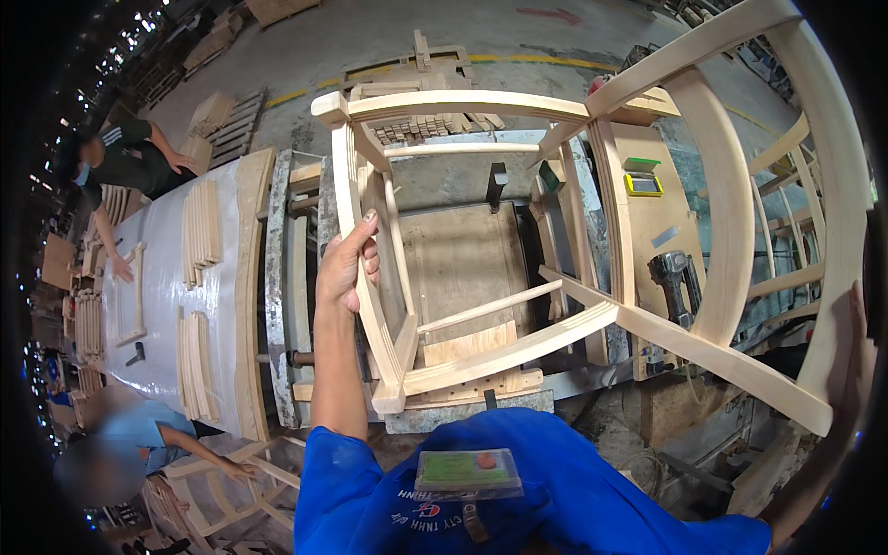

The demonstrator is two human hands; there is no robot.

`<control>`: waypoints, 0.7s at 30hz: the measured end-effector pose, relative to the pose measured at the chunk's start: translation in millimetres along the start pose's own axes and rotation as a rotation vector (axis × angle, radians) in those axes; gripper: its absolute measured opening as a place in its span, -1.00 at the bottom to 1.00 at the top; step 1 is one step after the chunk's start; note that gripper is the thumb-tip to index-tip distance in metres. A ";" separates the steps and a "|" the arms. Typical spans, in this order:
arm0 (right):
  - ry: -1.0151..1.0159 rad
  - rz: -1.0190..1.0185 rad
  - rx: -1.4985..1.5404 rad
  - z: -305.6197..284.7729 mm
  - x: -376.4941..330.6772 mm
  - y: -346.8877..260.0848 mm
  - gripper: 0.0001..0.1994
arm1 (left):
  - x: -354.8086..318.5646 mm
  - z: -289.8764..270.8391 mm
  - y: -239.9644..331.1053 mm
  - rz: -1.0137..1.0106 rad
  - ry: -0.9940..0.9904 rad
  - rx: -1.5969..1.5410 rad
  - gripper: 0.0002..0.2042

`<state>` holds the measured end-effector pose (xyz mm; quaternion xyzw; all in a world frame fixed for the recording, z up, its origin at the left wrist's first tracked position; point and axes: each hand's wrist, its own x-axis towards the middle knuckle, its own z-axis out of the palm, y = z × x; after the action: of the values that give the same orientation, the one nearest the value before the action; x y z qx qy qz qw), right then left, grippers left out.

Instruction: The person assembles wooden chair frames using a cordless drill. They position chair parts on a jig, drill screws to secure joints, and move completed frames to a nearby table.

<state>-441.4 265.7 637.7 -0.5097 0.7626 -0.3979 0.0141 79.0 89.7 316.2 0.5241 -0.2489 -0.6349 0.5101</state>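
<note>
A bare, pale wooden chair frame [618, 222] is tilted on its side over a work stand, its seat opening facing me and its curved back to the right. My left hand [350, 264] is closed round the seat rail at the left, thumb on top. At the far right, my right hand [860, 324] holds the outer edge of the chair's back; its fingers are partly hidden in shadow. Through the frame shows the stand's wooden board [453, 268] with a dark metal bracket [497, 183]. Right of the seat lies a black nail gun [673, 282].
A yellow and green case [643, 180] lies beyond the nail gun. At left, a plastic-covered table [162, 305] holds stacked wooden strips [201, 231]. Two co-workers are there, one in a dark top [129, 153], one in light blue [166, 430]. More chair frames [786, 222] stand at right.
</note>
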 end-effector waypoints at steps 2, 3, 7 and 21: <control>-0.042 -0.013 -0.042 16.0 22.4 18.7 -0.66 | 21.0 -1.5 -8.0 -0.005 0.018 0.034 -0.77; -0.070 -0.021 -0.052 27.3 34.1 29.8 -0.62 | 31.3 -4.2 -12.1 0.025 0.040 0.073 -0.78; -0.290 0.010 0.023 81.5 66.6 45.7 -0.61 | 82.9 -19.1 -44.9 0.119 0.164 0.274 -0.84; -0.467 0.153 0.107 229.5 80.7 115.5 -0.63 | 157.9 -28.7 -149.1 0.218 0.334 1.111 -0.49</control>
<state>-470.6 85.0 440.2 -0.5270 0.7530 -0.3071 0.2468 58.8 5.5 114.9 0.7770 -0.5129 -0.2623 0.2537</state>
